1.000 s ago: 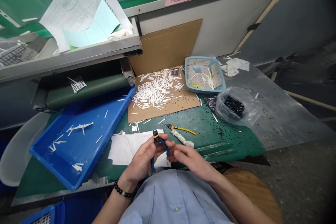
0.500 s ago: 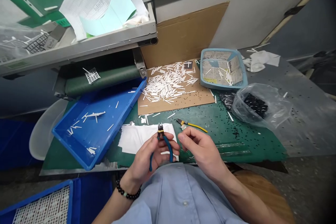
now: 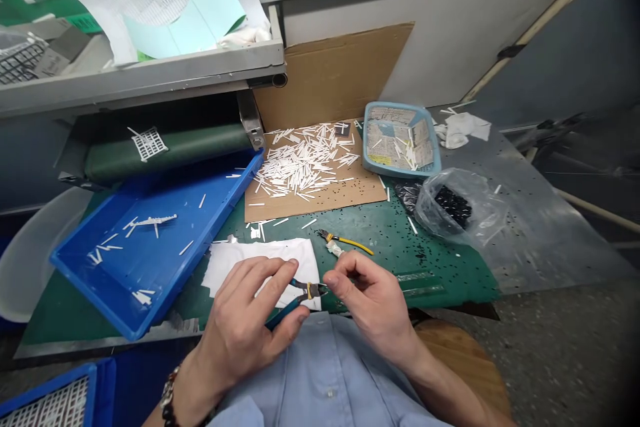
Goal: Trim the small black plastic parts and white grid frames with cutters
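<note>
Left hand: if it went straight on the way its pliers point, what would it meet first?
Probably the right hand: the pliers aim at it, tips close by, though depth there is hard to judge.

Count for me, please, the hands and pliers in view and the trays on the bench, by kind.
Hands: 2 (left hand, right hand)
Pliers: 2 (blue pliers, yellow pliers)
Trays: 2 (blue tray, pale tray)
Total: 6
</note>
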`<move>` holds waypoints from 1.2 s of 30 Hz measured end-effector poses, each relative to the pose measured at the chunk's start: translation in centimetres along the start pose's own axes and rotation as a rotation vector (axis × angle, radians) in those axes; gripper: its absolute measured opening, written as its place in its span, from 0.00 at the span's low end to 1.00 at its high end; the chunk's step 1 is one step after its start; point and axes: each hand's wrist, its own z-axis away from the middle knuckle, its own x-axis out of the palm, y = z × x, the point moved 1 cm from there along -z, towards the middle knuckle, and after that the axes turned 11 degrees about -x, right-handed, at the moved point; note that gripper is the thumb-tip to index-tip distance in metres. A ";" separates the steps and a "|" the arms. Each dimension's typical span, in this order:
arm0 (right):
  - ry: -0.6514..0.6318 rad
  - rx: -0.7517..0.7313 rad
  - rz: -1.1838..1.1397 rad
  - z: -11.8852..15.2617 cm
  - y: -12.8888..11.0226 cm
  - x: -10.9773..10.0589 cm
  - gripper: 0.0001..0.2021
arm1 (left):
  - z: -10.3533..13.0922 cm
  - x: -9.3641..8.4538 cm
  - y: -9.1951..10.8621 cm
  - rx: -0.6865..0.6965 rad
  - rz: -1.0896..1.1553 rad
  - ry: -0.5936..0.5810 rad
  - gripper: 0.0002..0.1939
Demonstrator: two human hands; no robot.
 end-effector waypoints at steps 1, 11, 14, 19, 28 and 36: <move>-0.010 0.007 0.010 0.0 -0.1 0.0 0.15 | 0.0 -0.1 -0.1 0.006 -0.019 -0.003 0.23; -0.074 0.036 0.059 0.2 -0.5 0.4 0.17 | 0.2 -0.5 -0.6 0.019 -0.070 -0.023 0.23; -0.091 0.048 0.062 0.3 -0.6 0.5 0.17 | 0.2 -0.7 -0.8 0.040 -0.109 -0.035 0.24; -0.120 0.088 0.061 0.3 -0.6 0.5 0.17 | 0.2 -1.4 -1.3 0.067 -0.204 -0.064 0.24; -0.159 0.134 -0.006 0.1 -0.6 0.4 0.17 | -0.2 -2.3 -1.4 0.126 -0.264 -0.113 0.23; -0.171 0.142 -0.015 0.3 -0.6 0.2 0.17 | -0.5 -2.4 -0.8 0.157 -0.235 -0.138 0.17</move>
